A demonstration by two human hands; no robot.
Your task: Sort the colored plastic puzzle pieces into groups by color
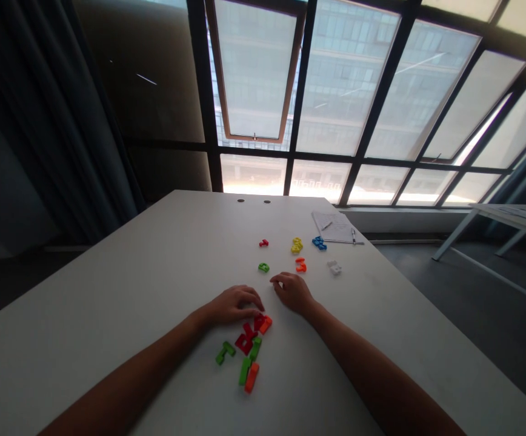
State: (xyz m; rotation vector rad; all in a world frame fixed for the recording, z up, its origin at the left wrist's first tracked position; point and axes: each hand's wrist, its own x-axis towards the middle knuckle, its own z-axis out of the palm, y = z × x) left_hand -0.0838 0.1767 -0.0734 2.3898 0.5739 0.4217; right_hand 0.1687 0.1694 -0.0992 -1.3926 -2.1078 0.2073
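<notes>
A cluster of plastic puzzle pieces [245, 340] is laid just below the left hand [233, 306], nearer it than the right hand [292, 292], long axis running toward the body; 2 hands are held loosely curled, no pinch shown.

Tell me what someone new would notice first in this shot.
The window wall glows straight ahead, beyond the white table. Bright plastic pieces cluster below the left hand and right hand. More pieces lie farther up the table, near some papers.

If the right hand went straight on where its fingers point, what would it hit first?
Probably the small green plastic piece ahead of the right hand, though depth is unclear.
</notes>
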